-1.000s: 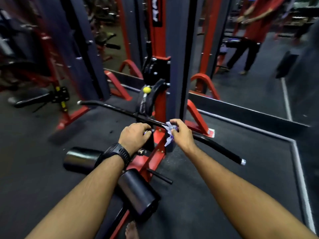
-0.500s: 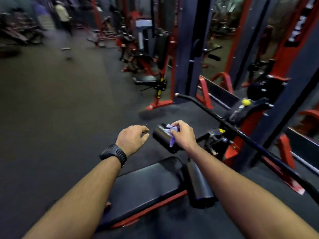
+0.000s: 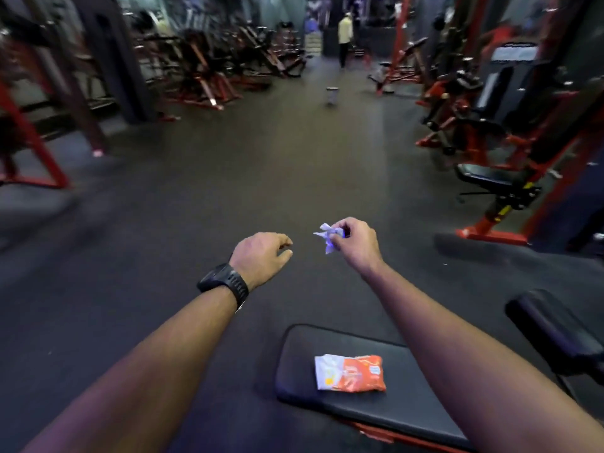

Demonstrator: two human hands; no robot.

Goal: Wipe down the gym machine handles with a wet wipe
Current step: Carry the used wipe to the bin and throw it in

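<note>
Right hand [image 3: 358, 245] pinches a crumpled, twisted wet wipe [image 3: 328, 236].

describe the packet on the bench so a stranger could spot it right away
Start at the black padded bench at the bottom of the view, between the two forearms. Lying flat on it is a small crinkled packet, orange with a white left end. It is the only bright thing on the pad; the pale crumpled wipe is up in the right hand.

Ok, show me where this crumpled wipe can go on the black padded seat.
Bare padding lies left of the orange-and-white packet on the black padded seat, and along the near edge below it. Right of the packet, the right forearm hides the padding.
</note>
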